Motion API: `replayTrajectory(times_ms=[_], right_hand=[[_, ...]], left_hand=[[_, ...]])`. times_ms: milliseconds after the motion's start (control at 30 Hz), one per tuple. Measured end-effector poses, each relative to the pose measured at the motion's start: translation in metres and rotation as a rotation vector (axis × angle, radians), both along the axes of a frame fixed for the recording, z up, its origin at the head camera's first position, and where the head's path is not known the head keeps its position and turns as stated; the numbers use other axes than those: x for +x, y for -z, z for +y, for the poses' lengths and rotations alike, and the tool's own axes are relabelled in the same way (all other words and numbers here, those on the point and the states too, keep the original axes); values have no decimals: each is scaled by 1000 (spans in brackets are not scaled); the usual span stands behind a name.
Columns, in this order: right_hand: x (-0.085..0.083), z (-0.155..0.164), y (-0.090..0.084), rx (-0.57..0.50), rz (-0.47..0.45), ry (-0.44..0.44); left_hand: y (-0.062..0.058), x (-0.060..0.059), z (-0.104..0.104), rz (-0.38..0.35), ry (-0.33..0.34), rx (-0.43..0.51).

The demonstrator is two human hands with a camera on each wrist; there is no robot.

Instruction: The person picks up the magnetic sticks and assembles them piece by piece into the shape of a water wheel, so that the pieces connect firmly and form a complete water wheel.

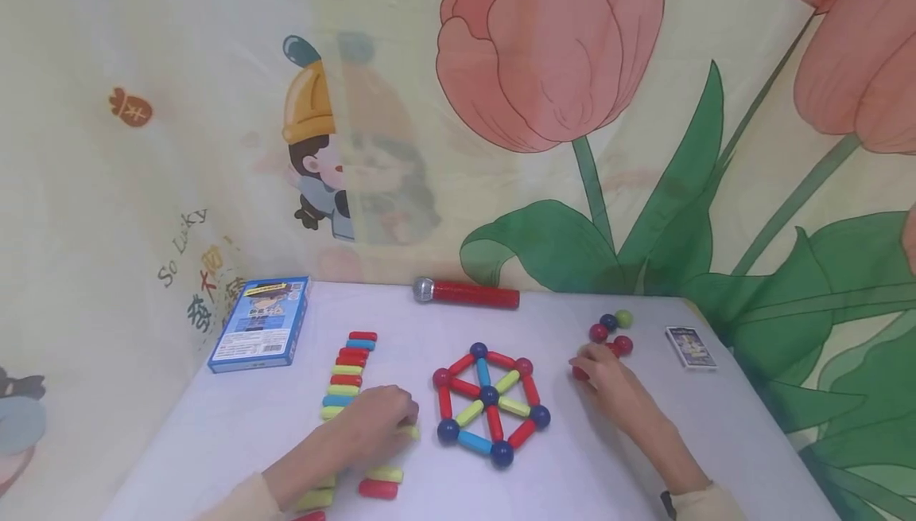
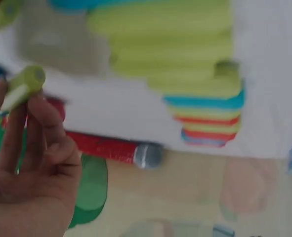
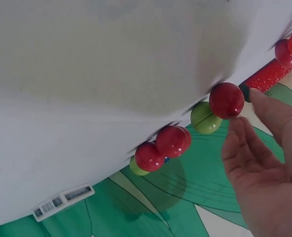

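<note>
My left hand (image 1: 375,425) pinches a yellow-green magnetic stick (image 2: 26,83) between thumb and fingers, beside the column of sticks. At the right, my right hand (image 1: 614,395) has its thumb and fingertips around a red ball (image 3: 227,100), low over the table. A green ball (image 3: 205,118) is right beside that red one in the right wrist view. Between the hands lies a flat six-sided wheel of sticks and balls, with a dark blue ball (image 1: 489,396) at its hub. More loose balls, among them a lime one (image 1: 624,318), lie beyond my right hand.
Red, blue and yellow-green sticks (image 1: 346,380) form a column at the left, partly hidden by my left arm. Behind them stands a blue box (image 1: 261,324). A red microphone-shaped object (image 1: 475,294) lies at the back, and a small card box (image 1: 690,347) at the far right.
</note>
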State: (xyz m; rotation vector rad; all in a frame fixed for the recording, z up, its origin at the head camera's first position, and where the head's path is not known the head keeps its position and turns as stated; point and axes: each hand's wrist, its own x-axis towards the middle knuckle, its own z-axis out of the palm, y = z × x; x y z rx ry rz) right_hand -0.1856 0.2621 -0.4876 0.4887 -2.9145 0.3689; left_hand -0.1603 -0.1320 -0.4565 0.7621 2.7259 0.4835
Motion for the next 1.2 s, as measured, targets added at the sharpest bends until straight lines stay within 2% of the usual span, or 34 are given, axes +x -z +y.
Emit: replayTrajectory(times_ms=[67, 133, 200, 300, 400, 567, 667, 733, 800, 900, 1000, 1100, 1200], right_hand=[[-1, -3, 1, 3, -31, 4], [-3, -8, 3, 4, -68, -2], [-4, -11, 5, 4, -97, -7], [-3, -14, 10, -2, -117, -1], [-2, -15, 13, -2, -104, 2], [-3, -15, 12, 0, -76, 4], [-4, -18, 4, -26, -89, 24], [-2, -26, -8, -102, -99, 12], [0, -39, -22, -206, -119, -48], [3, -62, -39, -349, -139, -210], [2, -79, -45, -386, -155, -350], [-1, -85, -43, -379, -159, -401], [-3, -86, -39, -368, -154, -392]], left_hand=[[-7, -6, 11, 4, -33, 111], [-8, -13, 26, -3, -32, 259], [-5, -18, 41, -22, -21, 379], [6, -23, 61, -46, -18, 473], [13, -26, 72, -32, -55, 493], [14, -30, 77, -3, -88, 488], [16, -32, 79, 0, -85, 488], [17, -33, 81, 3, -85, 495], [19, -34, 82, 11, -84, 502], [21, -35, 82, 27, -73, 528], [24, -38, 84, 42, -39, 566], [26, -40, 87, 37, -15, 591], [27, -40, 89, 38, -7, 588]])
